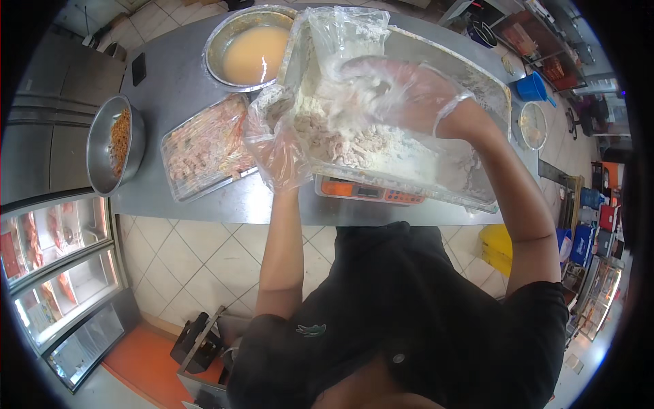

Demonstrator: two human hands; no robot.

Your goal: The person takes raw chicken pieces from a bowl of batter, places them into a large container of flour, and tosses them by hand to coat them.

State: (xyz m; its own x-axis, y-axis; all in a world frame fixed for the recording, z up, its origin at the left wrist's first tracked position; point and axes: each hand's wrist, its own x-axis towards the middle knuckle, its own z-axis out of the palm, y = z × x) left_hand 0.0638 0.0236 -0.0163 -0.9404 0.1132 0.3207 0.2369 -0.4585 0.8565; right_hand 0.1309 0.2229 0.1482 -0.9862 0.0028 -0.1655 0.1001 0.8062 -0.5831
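Note:
A large rectangular tub [449, 56] holds white flour [409, 158] with pale, flour-coated meat pieces [337, 143] in it. My right hand [378, 87], in a clear plastic glove, reaches over the flour inside the tub and is blurred by motion. Its fingers cannot be made out. At the tub's left wall is my left hand [273, 128], also gloved, its fingers caked with flour. Whether it grips the rim is unclear. A clear plastic bag [350, 30] dusted with flour drapes over the far left corner of the tub.
Left of the tub lie a plastic-wrapped tray of raw meat [207, 145] and a metal bowl of pale liquid [255, 56]. A steel bowl [97, 148] with orange-brown crumbs stands farther left, near a phone [138, 69]. An orange scale [368, 190] sits partly beneath the tub's near edge.

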